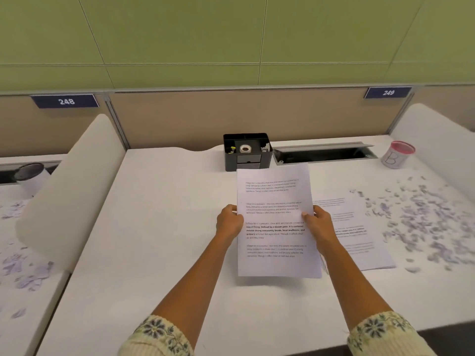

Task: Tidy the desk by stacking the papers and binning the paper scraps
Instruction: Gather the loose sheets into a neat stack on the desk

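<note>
A printed white sheet of paper (276, 219) is held up above the middle of the white desk (164, 227). My left hand (228, 222) grips its left edge and my right hand (318, 222) grips its right edge, thumbs on the front. More printed papers (357, 232) lie flat on the desk just right of it, partly hidden by my right hand and the held sheet. Several small paper scraps (421, 219) are scattered over the desk's right side. A small white bin with a pink rim (397, 154) stands at the far right.
A black desk organiser (247, 151) with a tape roll stands at the back centre, beside an open cable slot (323, 154). White curved dividers (69, 191) flank the desk. The neighbouring desk on the left holds more scraps and a dark-rimmed cup (30, 173).
</note>
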